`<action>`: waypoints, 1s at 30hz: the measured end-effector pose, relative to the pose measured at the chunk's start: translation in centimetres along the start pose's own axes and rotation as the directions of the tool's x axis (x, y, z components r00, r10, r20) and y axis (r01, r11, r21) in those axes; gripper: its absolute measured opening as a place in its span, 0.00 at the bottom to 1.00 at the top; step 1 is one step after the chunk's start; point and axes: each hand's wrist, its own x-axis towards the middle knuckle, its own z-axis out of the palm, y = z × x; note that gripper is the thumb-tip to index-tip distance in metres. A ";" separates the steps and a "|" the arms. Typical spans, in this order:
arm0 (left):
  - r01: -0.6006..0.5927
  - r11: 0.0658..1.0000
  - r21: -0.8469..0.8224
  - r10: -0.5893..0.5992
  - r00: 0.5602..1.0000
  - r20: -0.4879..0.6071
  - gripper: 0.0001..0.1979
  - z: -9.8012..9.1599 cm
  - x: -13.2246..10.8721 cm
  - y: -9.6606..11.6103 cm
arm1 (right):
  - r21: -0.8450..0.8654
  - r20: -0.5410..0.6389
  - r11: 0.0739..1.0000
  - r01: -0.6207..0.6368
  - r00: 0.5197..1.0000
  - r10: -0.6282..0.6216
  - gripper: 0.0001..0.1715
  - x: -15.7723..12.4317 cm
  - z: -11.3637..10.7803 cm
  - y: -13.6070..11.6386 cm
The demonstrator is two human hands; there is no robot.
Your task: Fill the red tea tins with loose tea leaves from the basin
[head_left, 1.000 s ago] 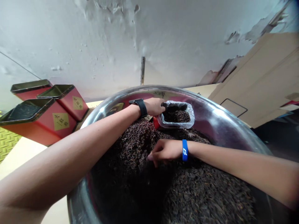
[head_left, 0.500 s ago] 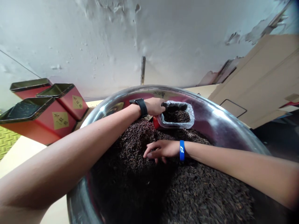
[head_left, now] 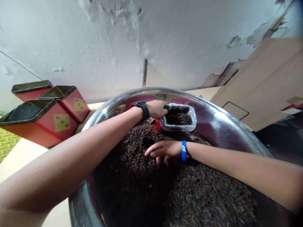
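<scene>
A large metal basin [head_left: 236, 129] holds a heap of dark loose tea leaves [head_left: 208, 195]. At its far side a red tea tin [head_left: 158, 125] stands in the heap, lined with a clear plastic bag [head_left: 193, 117] folded over the rim and partly filled with leaves. My left hand [head_left: 156, 109], with a black watch at the wrist, grips the tin's left rim, liner included. Nearer to me, my right hand [head_left: 165, 149], wearing a blue wristband, hovers low over or just touches the leaves; its fingers are apart and hold nothing.
Several red tins with yellow labels [head_left: 62, 123] stand left of the basin on a pale table [head_left: 17, 167]. A cardboard box [head_left: 267, 78] is on the right. Behind the basin rises a peeling wall [head_left: 113, 41].
My right hand has shifted very slightly upward, its lower fingers showing more clearly above the leaves. My left hand keeps its hold on the tin. The camera view has moved slightly.
</scene>
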 end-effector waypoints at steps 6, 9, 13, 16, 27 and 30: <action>-0.018 1.000 0.017 0.019 1.000 -0.010 0.16 0.0 0.0 -0.1 | -0.088 0.010 0.996 0.029 1.000 -0.028 0.33 0.0 -0.1 -0.5; -0.010 1.000 0.016 0.010 1.000 -0.001 0.15 0.1 0.1 -0.1 | -0.167 -0.110 0.973 0.157 0.978 -0.177 0.26 -0.1 -0.1 -0.6; -0.008 0.999 0.036 0.008 1.000 -0.006 0.16 0.1 0.1 -0.2 | -0.512 -0.243 0.832 0.215 0.892 -0.381 0.39 -0.6 0.4 -0.5; -0.011 0.999 0.034 0.011 1.000 -0.001 0.16 0.1 0.2 -0.2 | -0.580 -0.026 0.807 0.108 0.988 -0.150 0.47 -1.2 0.4 -1.0; 0.008 1.000 0.002 -0.008 1.000 -0.002 0.15 0.3 0.4 -0.4 | -0.636 -0.135 0.771 -0.013 0.986 -0.095 0.44 -1.5 -0.2 -1.2; -0.002 1.000 0.005 0.002 1.000 -0.008 0.15 0.3 0.4 -0.4 | -0.473 0.108 0.871 0.131 0.990 -0.090 0.31 -1.3 -0.1 -1.4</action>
